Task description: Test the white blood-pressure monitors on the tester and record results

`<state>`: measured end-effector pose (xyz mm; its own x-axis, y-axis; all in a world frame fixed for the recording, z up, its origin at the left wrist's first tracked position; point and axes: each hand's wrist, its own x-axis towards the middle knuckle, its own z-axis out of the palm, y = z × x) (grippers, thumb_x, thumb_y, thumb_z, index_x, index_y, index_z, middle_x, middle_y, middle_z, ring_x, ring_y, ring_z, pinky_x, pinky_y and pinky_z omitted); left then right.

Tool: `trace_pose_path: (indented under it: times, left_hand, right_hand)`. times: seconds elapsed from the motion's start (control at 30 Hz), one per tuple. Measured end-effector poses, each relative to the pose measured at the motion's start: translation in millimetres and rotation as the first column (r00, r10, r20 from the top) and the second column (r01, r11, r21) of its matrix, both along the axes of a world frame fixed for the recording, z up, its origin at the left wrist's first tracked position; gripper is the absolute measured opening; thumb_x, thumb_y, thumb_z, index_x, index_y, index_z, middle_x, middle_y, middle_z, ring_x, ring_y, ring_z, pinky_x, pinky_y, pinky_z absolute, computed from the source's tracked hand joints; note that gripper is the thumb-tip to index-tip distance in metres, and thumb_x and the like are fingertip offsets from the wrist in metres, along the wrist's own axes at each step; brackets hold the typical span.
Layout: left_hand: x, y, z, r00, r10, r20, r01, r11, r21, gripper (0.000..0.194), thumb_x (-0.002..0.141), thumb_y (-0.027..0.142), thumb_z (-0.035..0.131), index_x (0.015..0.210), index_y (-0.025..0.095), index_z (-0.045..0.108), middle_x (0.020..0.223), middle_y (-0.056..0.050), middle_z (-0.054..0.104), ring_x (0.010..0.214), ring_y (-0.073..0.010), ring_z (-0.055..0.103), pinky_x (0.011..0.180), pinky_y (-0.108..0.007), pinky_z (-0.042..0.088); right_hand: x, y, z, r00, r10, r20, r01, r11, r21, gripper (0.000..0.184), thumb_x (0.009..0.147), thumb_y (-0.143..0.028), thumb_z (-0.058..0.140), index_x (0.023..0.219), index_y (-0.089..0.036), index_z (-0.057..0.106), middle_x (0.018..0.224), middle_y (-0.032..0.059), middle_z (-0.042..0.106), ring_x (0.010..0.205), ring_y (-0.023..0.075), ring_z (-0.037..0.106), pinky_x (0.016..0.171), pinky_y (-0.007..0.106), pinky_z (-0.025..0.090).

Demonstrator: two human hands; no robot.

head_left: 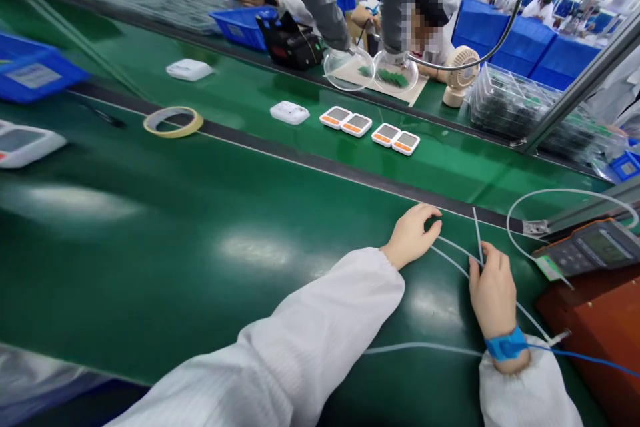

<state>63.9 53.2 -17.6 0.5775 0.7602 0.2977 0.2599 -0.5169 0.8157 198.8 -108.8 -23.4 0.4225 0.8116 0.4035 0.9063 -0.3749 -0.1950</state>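
My left hand (414, 235) is low over the green work surface, its fingers curled round a thin clear tube (455, 261). Two stretches of the tube run from its thumb toward my right hand (494, 290); the bend between them is hidden behind the left hand. Between thumb and forefinger, my right hand grips the tube, whose short free piece points up and away. A blue wrist strap (507, 345) with a blue cord is on the right wrist. Beside that hand stands an orange-brown box (595, 333), with a tube fitting (560, 339) at its near left side.
A handheld meter (590, 247) lies on the box. Across a dark strip are several small white display devices (356, 124), and a tape roll (173, 123) lies left. Beyond are a small fan (461, 73), clear trays (515, 103), grey ducts (397, 0), a blue bin (37, 73) and co-workers.
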Motion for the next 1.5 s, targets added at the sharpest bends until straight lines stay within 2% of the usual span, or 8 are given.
trace_pose_path:
  times: [0.23, 0.37, 0.47, 0.6, 0.87, 1.0, 1.13, 1.5]
  left_hand:
    - [5, 1, -0.9, 0.999, 0.034, 0.033, -0.033, 0.999, -0.026, 0.017, 0.087, 0.024, 0.055, 0.097, 0.018, 0.067, 0.1, -0.006, 0.07, 0.095, -0.0197, 0.064, 0.086, -0.034, 0.052]
    - [8, 6, -1.4, 0.983, 0.127, 0.136, -0.113, 0.988, -0.106, 0.017, 0.088, 0.026, 0.054, 0.095, 0.019, 0.068, 0.097, -0.005, 0.071, 0.087, -0.0171, 0.065, 0.076, -0.029, 0.052]
    - [8, 11, -0.1, 0.945, 0.22, 0.241, -0.176, 0.966, -0.19, 0.021, 0.09, 0.03, 0.052, 0.087, 0.018, 0.068, 0.089, -0.004, 0.072, 0.08, -0.0162, 0.065, 0.074, -0.029, 0.051]
    - [9, 11, -0.8, 0.934, 0.206, 0.291, -0.15, 0.967, -0.205, 0.023, 0.089, 0.032, 0.052, 0.081, 0.018, 0.068, 0.078, -0.002, 0.07, 0.074, -0.0156, 0.064, 0.072, -0.028, 0.05]
    - [13, -1, -4.9, 0.98, 0.025, 0.2, -0.033, 0.999, 0.037, 0.02, 0.088, 0.021, 0.052, 0.077, 0.018, 0.068, 0.078, -0.003, 0.069, 0.073, -0.015, 0.062, 0.07, -0.026, 0.049]
    - [14, -6, -4.2, 0.997, -0.079, 0.003, 0.078, 0.988, 0.131, 0.018, 0.086, 0.018, 0.053, 0.082, 0.015, 0.07, 0.082, -0.005, 0.069, 0.078, -0.0152, 0.062, 0.074, -0.025, 0.049]
    - [16, -9, -3.8, 0.99, -0.118, -0.074, 0.128, 0.981, 0.145, 0.016, 0.084, 0.021, 0.057, 0.08, 0.016, 0.072, 0.077, -0.003, 0.069, 0.077, -0.0165, 0.063, 0.072, -0.025, 0.048]
    - [19, -6, -4.3, 0.939, -0.165, -0.301, 0.208, 0.971, 0.116, 0.026, 0.09, 0.034, 0.053, 0.098, 0.019, 0.073, 0.091, -0.002, 0.073, 0.086, -0.0176, 0.066, 0.071, -0.025, 0.047]
  right_hand:
    - [5, -3, 8.3, 0.999, 0.047, -0.017, -0.046, 0.999, 0.018, 0.027, 0.101, -0.026, 0.037, 0.109, -0.015, 0.06, 0.088, 0.0087, 0.066, 0.081, 0.0239, 0.059, 0.076, 0.034, 0.044]
    - [-1, -2, 17.5, 0.98, 0.198, -0.015, -0.196, 0.976, 0.093, 0.024, 0.099, -0.025, 0.041, 0.103, -0.015, 0.062, 0.091, 0.0092, 0.065, 0.084, 0.0233, 0.058, 0.079, 0.034, 0.045]
    - [-6, -1, 15.7, 0.953, 0.3, -0.042, -0.301, 0.953, -0.025, 0.024, 0.097, -0.02, 0.04, 0.099, -0.015, 0.064, 0.09, 0.0091, 0.064, 0.086, 0.023, 0.058, 0.08, 0.034, 0.046]
    - [-9, 0, 7.1, 0.946, 0.319, -0.064, -0.324, 0.943, -0.077, 0.023, 0.098, -0.026, 0.045, 0.1, -0.016, 0.066, 0.089, 0.0085, 0.064, 0.085, 0.0237, 0.059, 0.079, 0.035, 0.046]
    - [-33, 0, -5.9, 0.817, 0.532, -0.223, -0.528, 0.845, 0.08, 0.036, 0.105, -0.039, 0.039, 0.09, -0.02, 0.065, 0.078, 0.0033, 0.062, 0.069, 0.0179, 0.059, 0.066, 0.029, 0.044]
    - [-51, 7, -14.5, 0.788, 0.583, -0.199, -0.595, 0.803, -0.005, 0.035, 0.104, -0.038, 0.036, 0.086, -0.021, 0.061, 0.067, -0.0001, 0.057, 0.059, 0.0162, 0.056, 0.057, 0.027, 0.037]
    - [-52, 11, -19.7, 0.823, 0.541, -0.172, -0.557, 0.828, -0.062, 0.032, 0.101, -0.041, 0.04, 0.08, -0.022, 0.056, 0.054, -0.005, 0.045, 0.047, 0.0149, 0.049, 0.051, 0.028, 0.028]
    - [-43, 5, -24.0, 0.739, 0.581, -0.341, -0.627, 0.778, -0.035, 0.036, 0.099, -0.05, 0.042, 0.08, -0.024, 0.059, 0.058, -0.0043, 0.049, 0.05, 0.0143, 0.051, 0.049, 0.025, 0.035]
